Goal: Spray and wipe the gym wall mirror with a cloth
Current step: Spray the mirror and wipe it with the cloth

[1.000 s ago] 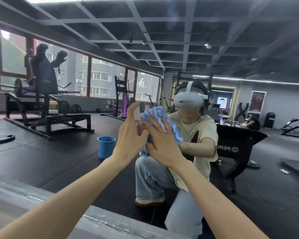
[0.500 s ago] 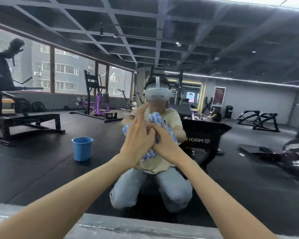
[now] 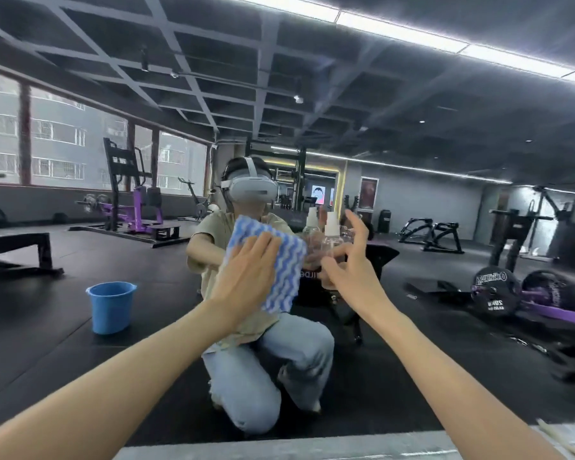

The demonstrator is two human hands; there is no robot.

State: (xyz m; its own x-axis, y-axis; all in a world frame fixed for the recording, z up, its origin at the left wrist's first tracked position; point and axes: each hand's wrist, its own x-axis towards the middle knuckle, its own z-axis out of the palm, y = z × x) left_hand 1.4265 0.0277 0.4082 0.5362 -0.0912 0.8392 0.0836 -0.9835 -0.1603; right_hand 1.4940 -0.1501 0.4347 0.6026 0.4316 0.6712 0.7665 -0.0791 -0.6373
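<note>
only one cam here, head-worn wide angle, facing straight ahead and slightly down, mirror (image 3: 429, 293) right behind the left hand (image 3: 246, 280) and right hand (image 3: 352, 270), really close, its own headset (image 3: 251, 190) reflected just above the hands

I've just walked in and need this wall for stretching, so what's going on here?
A person kneels at the gym mirror, cleaning it. The left hand presses a blue-and-white cloth flat against it. The right hand holds a clear spray bottle just beside the cloth, index finger raised above the pump. A blue bucket shows in the reflection.
</note>
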